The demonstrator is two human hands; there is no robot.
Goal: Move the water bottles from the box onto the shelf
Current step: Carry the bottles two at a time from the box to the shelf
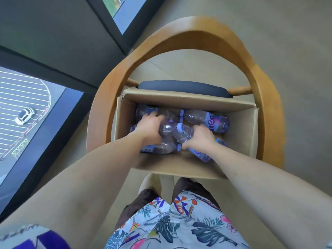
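Already both hands curl round clear plastic water bottles [206, 119] in the open cardboard box [186, 101]: left hand [150, 125], right hand [202, 136]; slick, crowded bottles could slip or snag neighbours.

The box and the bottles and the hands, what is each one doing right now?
Box: open at the top, sitting on the chair seat.
Bottles: lying on their sides inside the box, caps on.
Left hand: down in the box, gripping a bottle.
Right hand: down in the box, gripping another bottle.
Chair: standing on the floor, holding the box.
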